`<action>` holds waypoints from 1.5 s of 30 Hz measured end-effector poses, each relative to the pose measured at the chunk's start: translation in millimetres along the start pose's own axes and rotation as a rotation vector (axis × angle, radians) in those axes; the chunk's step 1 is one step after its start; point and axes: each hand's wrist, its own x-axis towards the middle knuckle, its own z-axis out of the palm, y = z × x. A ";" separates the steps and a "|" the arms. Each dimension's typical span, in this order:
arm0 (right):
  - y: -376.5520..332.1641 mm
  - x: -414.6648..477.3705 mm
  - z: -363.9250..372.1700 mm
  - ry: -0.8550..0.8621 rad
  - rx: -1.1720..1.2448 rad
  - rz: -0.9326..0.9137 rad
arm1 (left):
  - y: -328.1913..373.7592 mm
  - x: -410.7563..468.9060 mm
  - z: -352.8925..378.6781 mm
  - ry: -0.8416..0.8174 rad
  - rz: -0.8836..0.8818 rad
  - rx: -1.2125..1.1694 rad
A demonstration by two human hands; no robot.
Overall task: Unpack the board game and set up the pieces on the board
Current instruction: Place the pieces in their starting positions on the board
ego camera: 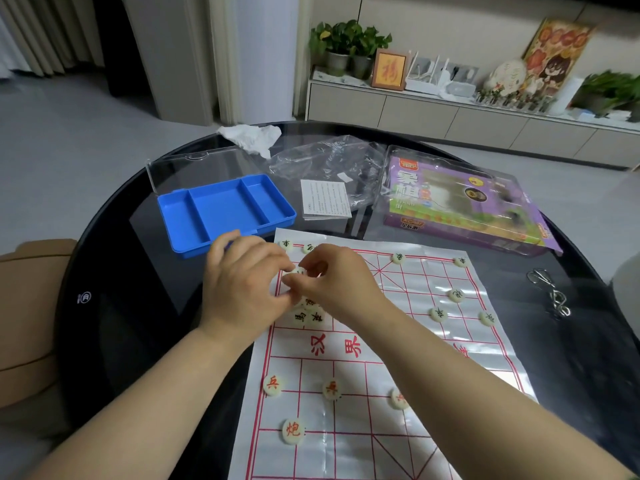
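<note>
A white paper board (374,362) with a red grid lies on the dark round table (114,306). Cream round pieces sit on it: black-lettered ones along the far rows (457,295) and red-lettered ones nearer me (293,430). My left hand (242,289) and my right hand (332,282) meet over the board's far left part. Their fingertips pinch a cream piece (298,271) between them. A small cluster of black-lettered pieces (308,317) lies just under both hands, partly hidden.
A blue tray (225,209) with a clear lid open stands beyond my left hand. An instruction sheet (325,199), a clear plastic bag (332,161), the purple game box (460,206), a crumpled tissue (252,135) and metal ring puzzles (550,292) lie around.
</note>
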 end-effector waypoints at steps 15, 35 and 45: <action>48.3 25.2 -40.5 -0.137 -0.173 0.092 | -19.2 -4.9 15.9 -0.223 -0.227 -0.042; 70.9 26.4 -51.6 -0.009 -0.421 -0.025 | -25.6 -4.2 24.6 -0.272 -0.271 -0.165; 70.9 46.7 -51.0 -0.018 -0.403 -0.047 | -26.0 -3.9 25.9 -0.280 -0.297 -0.162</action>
